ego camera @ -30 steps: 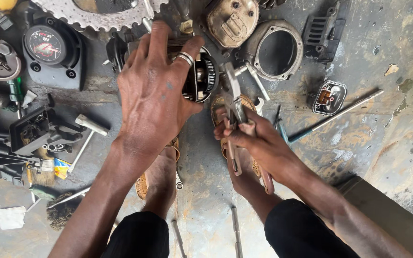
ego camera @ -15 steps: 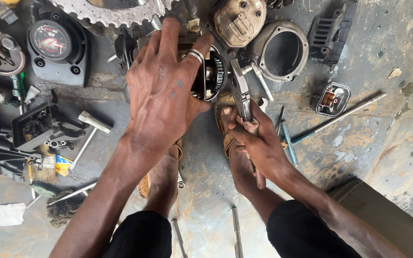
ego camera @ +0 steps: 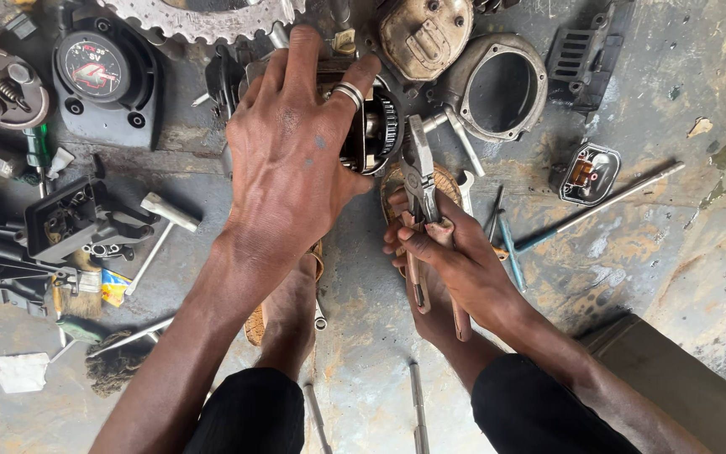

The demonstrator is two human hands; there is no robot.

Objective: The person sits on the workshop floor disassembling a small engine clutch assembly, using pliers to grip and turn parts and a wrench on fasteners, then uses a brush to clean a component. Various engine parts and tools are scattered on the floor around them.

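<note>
Shifted slightly leftward since earlier: left hand (ego camera: 296, 160) spread, gripping round metal engine part (ego camera: 373, 128) at far centre. Right hand (ego camera: 447, 256) clenched around pliers (ego camera: 420, 189). Probably heavy, rigid, greasy; best gripped by rim.

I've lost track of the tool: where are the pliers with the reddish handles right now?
The pliers with reddish handles are in the right hand, centre of the head view, jaws pointing up beside the round engine part with bearing under the left hand.

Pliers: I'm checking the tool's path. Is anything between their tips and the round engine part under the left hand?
Nothing visible. The pliers, held in the right hand, point at the engine part across bare floor; the left hand covers its other side.
</note>
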